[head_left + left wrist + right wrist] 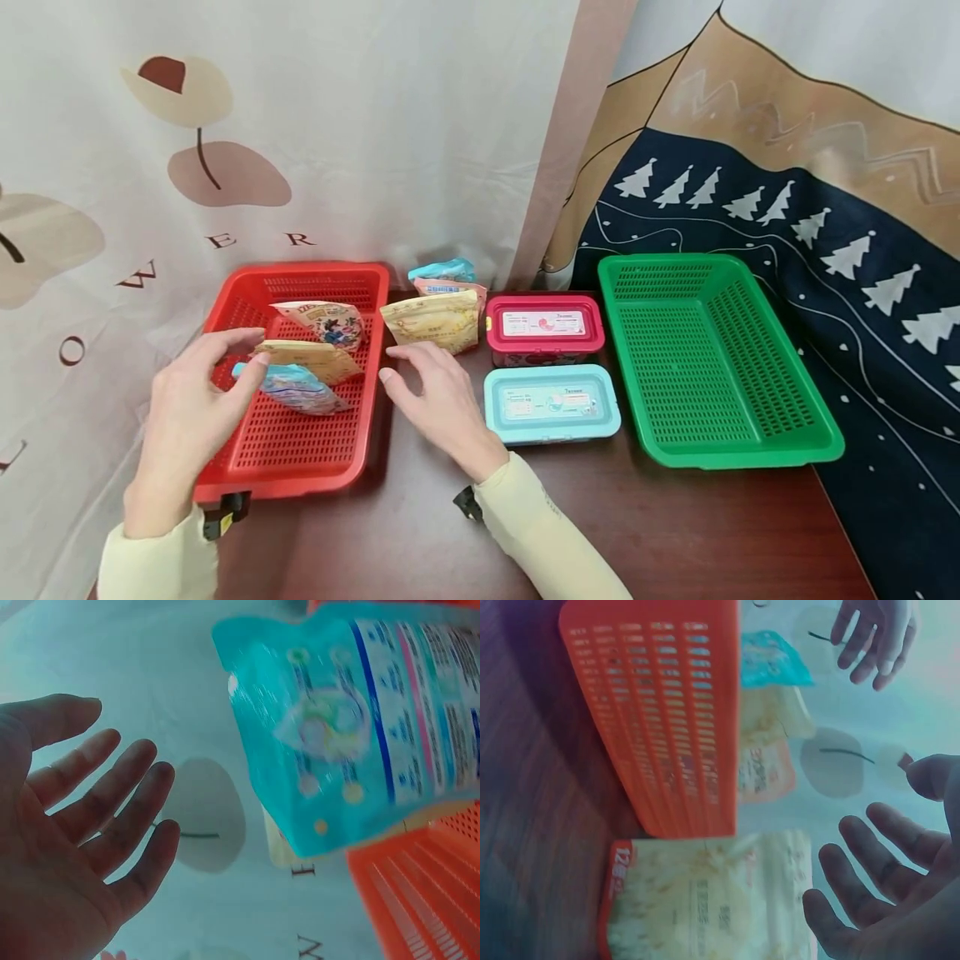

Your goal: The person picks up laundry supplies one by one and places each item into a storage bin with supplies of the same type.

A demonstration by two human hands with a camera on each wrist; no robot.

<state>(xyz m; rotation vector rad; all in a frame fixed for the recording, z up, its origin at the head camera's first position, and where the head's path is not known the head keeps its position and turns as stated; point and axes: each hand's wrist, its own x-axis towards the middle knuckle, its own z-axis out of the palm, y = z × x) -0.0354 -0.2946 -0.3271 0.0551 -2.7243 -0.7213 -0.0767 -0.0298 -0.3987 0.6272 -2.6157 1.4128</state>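
Note:
My left hand (191,408) hovers over the left rim of the red basket (292,446), its fingers loosely bent and holding nothing. Just right of its thumb, a blue pouch (303,392) leans inside the basket. Behind that stand a tan pouch (318,361) and a white pouch with a colourful print (333,323). My right hand (442,400) is above the table beside the basket, with fingers relaxed and nothing in them. Close to its fingertips stands a pale yellow pouch (435,321); in the right wrist view this pouch (712,900) is apart from the fingers.
Behind the yellow pouch are a pink pouch (450,286) and a blue pouch (442,269). A crimson lidded box (547,325) and a light blue lidded box (551,404) stand right of them. Further right is a green basket (690,375). Curtains (420,125) hang behind the table.

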